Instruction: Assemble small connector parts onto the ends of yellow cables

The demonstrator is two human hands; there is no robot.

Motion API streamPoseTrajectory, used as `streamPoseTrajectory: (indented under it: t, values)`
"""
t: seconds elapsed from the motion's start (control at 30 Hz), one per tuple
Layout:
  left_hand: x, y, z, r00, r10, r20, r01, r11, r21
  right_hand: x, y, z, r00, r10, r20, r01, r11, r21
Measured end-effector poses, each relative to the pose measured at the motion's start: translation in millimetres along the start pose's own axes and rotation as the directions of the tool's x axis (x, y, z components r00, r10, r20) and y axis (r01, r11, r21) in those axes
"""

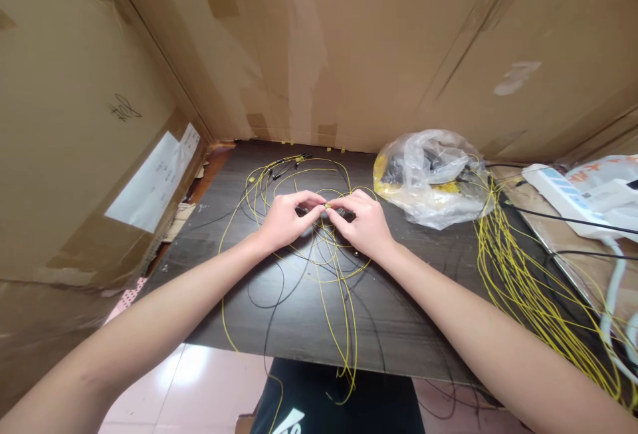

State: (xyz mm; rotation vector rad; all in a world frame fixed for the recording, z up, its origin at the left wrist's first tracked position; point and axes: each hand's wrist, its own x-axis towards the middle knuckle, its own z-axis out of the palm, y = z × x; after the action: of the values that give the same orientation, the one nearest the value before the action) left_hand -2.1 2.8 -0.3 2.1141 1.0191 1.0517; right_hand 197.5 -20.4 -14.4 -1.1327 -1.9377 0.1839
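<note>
Brown taped cardboard walls (299, 55) stand around a dark wood-grain table (299, 327), over which the left hand (286, 221) and right hand (367, 224) meet, thumbs and forefingers drawn together at the tips. Both appear to pinch a tiny yellow-and-dark piece (326, 207) between them, though it is too small and covered to identify. Loose thin yellow wires (333, 281) loop around and below the fingers, crossing fine black wires (269, 307); a snag there could tug the piece out of the pinch. Strands hanging past the near edge, below the fingers, might be dragged by a shifting body. Right of the fingers, past a crumpled clear plastic bag (433, 181), a thick bundle of yellow wires (513, 274) runs near enough the right forearm (473, 308) to catch.
</note>
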Motion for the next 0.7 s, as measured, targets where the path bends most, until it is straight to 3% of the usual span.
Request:
streamPoseTrajectory:
  t: [0.37, 0.7]
  values:
    - [2.2, -10.3, -5.0, 0.97, 0.243, 0.024, -0.243, 0.95, 0.197, 0.0, 1.8, 0.4, 0.999, 0.008, 0.041, -0.01, 0.999, 0.043]
    - [0.9, -7.6, -4.3, 0.957, 0.287, 0.05, -0.29, 0.925, 0.246, 0.9, -0.9, -1.9, 0.996, 0.045, 0.072, -0.051, 0.995, 0.081]
